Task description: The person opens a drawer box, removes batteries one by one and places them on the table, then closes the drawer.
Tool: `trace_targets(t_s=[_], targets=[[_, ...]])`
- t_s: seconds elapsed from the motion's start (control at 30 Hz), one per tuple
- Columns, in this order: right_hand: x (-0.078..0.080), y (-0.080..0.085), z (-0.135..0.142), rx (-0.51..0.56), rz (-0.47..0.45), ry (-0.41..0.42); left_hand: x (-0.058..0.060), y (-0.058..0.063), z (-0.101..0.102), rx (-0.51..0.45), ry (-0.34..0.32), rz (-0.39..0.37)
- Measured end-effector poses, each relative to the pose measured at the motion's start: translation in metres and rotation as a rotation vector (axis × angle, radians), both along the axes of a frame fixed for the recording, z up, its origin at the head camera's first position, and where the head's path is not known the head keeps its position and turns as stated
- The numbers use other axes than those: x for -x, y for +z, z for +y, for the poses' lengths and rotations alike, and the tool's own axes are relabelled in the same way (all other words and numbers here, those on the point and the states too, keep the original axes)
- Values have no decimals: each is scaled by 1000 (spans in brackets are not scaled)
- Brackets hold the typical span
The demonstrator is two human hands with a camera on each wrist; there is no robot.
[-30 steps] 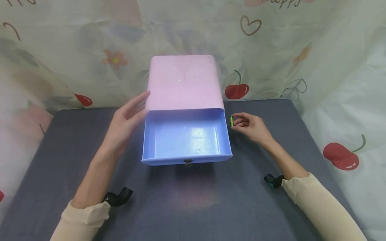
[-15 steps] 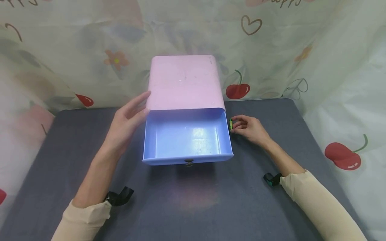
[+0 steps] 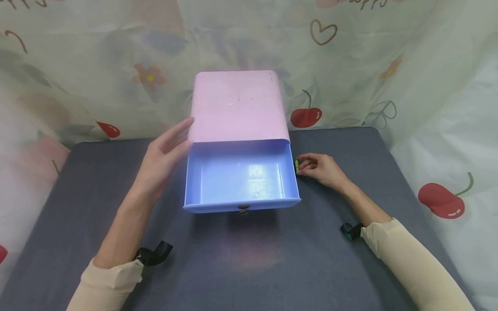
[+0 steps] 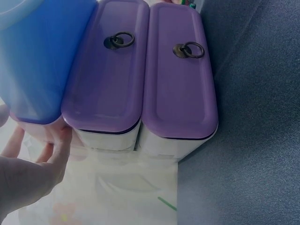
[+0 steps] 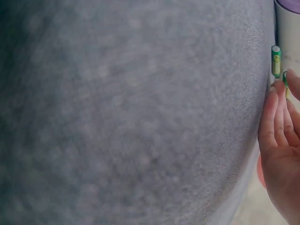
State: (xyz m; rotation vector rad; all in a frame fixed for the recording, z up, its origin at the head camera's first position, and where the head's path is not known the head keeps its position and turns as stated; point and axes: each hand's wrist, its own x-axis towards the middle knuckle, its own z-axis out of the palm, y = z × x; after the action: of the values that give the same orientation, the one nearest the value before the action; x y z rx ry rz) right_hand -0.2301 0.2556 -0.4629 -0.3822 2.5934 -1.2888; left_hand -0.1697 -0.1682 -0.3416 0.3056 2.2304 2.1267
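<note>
A drawer box with a pink top (image 3: 239, 106) stands on the table, its blue top drawer (image 3: 233, 172) pulled out with nothing in it. My left hand (image 3: 163, 155) rests against the box's left side, fingers extended. In the left wrist view, two purple drawers (image 4: 105, 79) with ring pulls are closed below the blue one. Right of the drawer, my right hand (image 3: 323, 170) pinches a small green battery (image 5: 285, 77) between thumb and fingertips. Close by, the right wrist view shows another green battery (image 5: 276, 63). In the head view a green battery (image 3: 297, 166) shows at the fingertips.
The dark grey tabletop (image 3: 249, 268) extends in front of the box and to both sides. Behind it hangs a pale printed cloth (image 3: 233, 39), also running along the right side. A small ring pull (image 3: 244, 208) sits on the blue drawer's front.
My right hand has moved slightly nearer and lower along the drawer's right side, with the battery at its fingertips. The left hand and the drawer box have kept their places.
</note>
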Motion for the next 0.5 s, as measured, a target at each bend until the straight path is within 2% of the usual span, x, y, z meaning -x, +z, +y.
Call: trace_targets(t_s=[0.5], targets=[[1,-2,-6,-130,103,41,-1,0,0,0,-1,0]])
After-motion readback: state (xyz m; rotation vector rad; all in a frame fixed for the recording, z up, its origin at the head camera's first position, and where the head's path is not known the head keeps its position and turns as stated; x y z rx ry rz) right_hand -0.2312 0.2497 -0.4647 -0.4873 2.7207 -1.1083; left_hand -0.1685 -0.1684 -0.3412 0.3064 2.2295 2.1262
